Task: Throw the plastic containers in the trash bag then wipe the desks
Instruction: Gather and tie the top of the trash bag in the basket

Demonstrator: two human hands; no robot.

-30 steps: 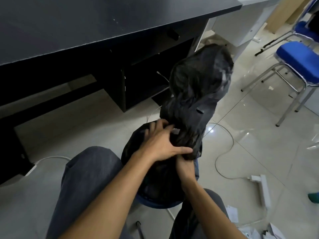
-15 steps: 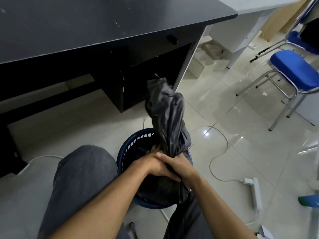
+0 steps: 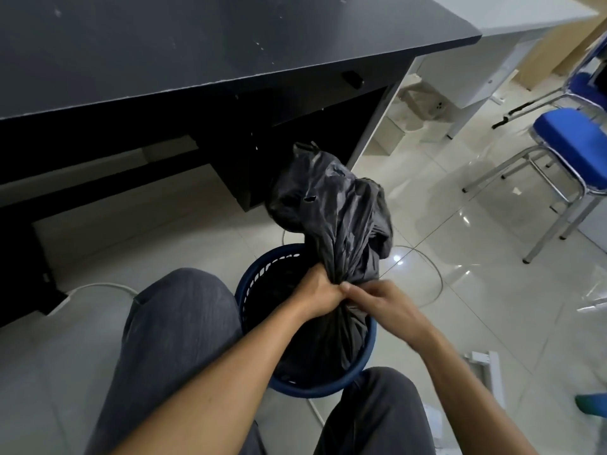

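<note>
A black trash bag [image 3: 331, 208] stands in a round blue bin [image 3: 253, 284] on the floor between my knees. Its gathered top sticks up above the bin, twisted into a neck. My left hand [image 3: 320, 292] is clenched around that neck. My right hand [image 3: 377, 298] touches the neck just beside the left, fingers curled on the plastic and slightly blurred. The bag's contents are hidden; no plastic containers show. The black desk [image 3: 197, 44] spreads across the top of the view, above and beyond the bin.
A white desk [image 3: 512, 18] adjoins the black one at top right. Blue-seated metal chairs [image 3: 571, 142] stand at the right. A white cable [image 3: 433, 274] loops over the tiled floor, with a white power strip [image 3: 483, 359] and papers at lower right.
The bag's loose top has dropped from high and spread to a twisted neck. Both hands have closed together around it, and the right hand has shifted to the right side of the neck.
</note>
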